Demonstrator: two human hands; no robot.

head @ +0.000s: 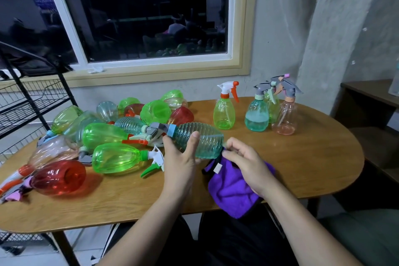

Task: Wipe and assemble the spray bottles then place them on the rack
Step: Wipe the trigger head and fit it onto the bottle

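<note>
Grey plastered walls and a cream-framed window [140, 17], dark behind the glass, back an oval wooden surface [302, 157]. At the left edge of the view stands a black wire rack [32, 101], its tiers just beside the surface. The left hand [181, 164] grips a teal ribbed spray bottle [203, 138] around its middle, thumb on top and fingers curled beneath. The bottle is held level above the surface, near its front edge. Its grey trigger head [158, 128] is fitted and points left. The right hand [246, 162] holds a purple cloth [231, 192], fingertips bunching a fold of it against the bottle's base. The rest of the cloth hangs under the palm and over the near edge of the surface. A heap of bottles lies on its side across the left half of the surface, among them a green bottle [116, 157] with a white-and-green trigger and a red bottle [58, 177] close to the front-left edge. Some in the heap carry trigger heads; for others it cannot be told. Four bottles stand upright at the right rear, well apart from the heap: a green bottle with white-and-orange trigger [224, 112], a teal bottle [257, 114], a second green one [273, 106] partly hidden behind it, and a peach bottle [285, 116]. A dark wooden desk [367, 90] sits at the right wall.
</note>
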